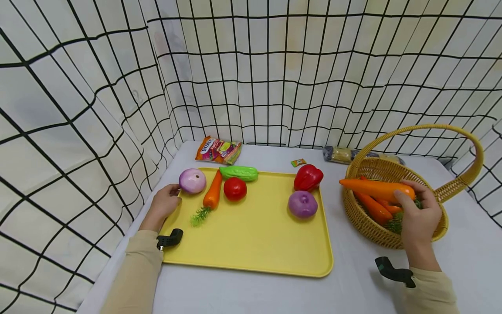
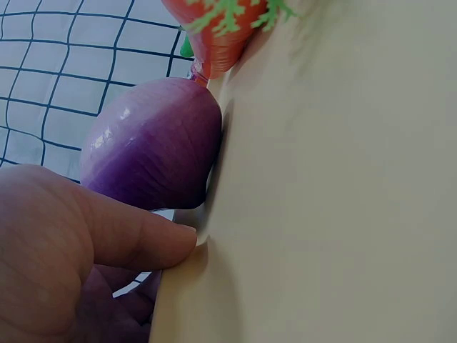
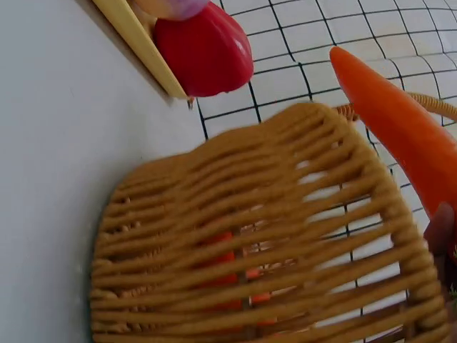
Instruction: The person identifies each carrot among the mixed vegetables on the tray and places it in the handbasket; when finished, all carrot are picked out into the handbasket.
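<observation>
My right hand [image 1: 421, 213] holds an orange carrot [image 1: 374, 188] by its thick end, over the wicker basket [image 1: 372, 235]. More carrots [image 1: 372, 208] lie inside that basket. In the right wrist view the carrot [image 3: 389, 114] points up past the basket's rim, and most of the hand is out of frame. At the left edge of the yellow tray [image 1: 251, 240], my left hand [image 1: 162, 205] grips the rim, thumb on top and the other fingers outside it. A purple onion [image 2: 157, 143] sits just beyond the thumb in the left wrist view.
On the tray are a leafy carrot [image 1: 213, 192], a green cucumber-like vegetable [image 1: 239, 173], a tomato [image 1: 235, 189], a red pepper [image 1: 308, 177] and another purple onion [image 1: 303, 204]. Behind lie a snack bag [image 1: 218, 150], a small wrapper [image 1: 298, 162] and a long packet [image 1: 341, 155]. Black netting [image 1: 251, 83] surrounds the table.
</observation>
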### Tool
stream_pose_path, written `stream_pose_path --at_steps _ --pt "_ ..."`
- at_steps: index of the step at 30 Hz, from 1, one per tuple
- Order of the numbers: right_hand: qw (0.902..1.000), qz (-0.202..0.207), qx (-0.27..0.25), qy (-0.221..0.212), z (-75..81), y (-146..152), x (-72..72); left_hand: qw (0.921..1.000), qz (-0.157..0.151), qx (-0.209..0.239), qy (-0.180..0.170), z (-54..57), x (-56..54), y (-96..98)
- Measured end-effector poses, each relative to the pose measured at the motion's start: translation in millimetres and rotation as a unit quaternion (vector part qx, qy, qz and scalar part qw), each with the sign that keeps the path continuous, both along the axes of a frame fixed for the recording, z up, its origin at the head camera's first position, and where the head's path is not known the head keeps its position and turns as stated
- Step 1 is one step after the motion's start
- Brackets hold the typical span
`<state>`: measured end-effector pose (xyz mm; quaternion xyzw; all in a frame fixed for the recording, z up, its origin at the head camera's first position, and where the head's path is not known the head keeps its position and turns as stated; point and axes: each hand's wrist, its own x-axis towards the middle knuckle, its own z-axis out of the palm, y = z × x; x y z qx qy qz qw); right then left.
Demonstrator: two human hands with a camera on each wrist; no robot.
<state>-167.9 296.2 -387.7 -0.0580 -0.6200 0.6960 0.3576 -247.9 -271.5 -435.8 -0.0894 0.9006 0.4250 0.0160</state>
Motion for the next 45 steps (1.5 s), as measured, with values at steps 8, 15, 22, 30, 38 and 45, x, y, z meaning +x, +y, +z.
stream_pose_path --at_steps 8,15,22,30,38,45 --pt "0.9982 -0.041 -0.045 -0.003 2.6 14 1.0 0.9999 -0.002 -0.011 0.005 -0.6 0.2 -0.9" --pt "0.9940 -0.083 -0.069 0.018 3.0 27 -0.8 0.9999 -0.005 -0.012 0.005 -0.1 0.4 -0.6" --pt "0.9895 -0.084 -0.117 0.010 3.5 33 -2.9 1.0000 -0.005 -0.006 0.003 0.1 0.6 -1.0" --pt "0.9822 -0.049 -0.170 -0.065 2.9 38 -4.7 1.0000 -0.003 -0.001 0.001 0.0 0.7 -0.5" --pt "0.9755 -0.025 -0.133 -0.173 2.4 42 -4.3 1.0000 -0.003 -0.001 0.000 0.0 0.8 0.3" --pt "0.9690 -0.011 -0.058 -0.240 -2.8 45 -5.1 1.0000 -0.003 -0.005 0.002 1.1 1.4 0.8"
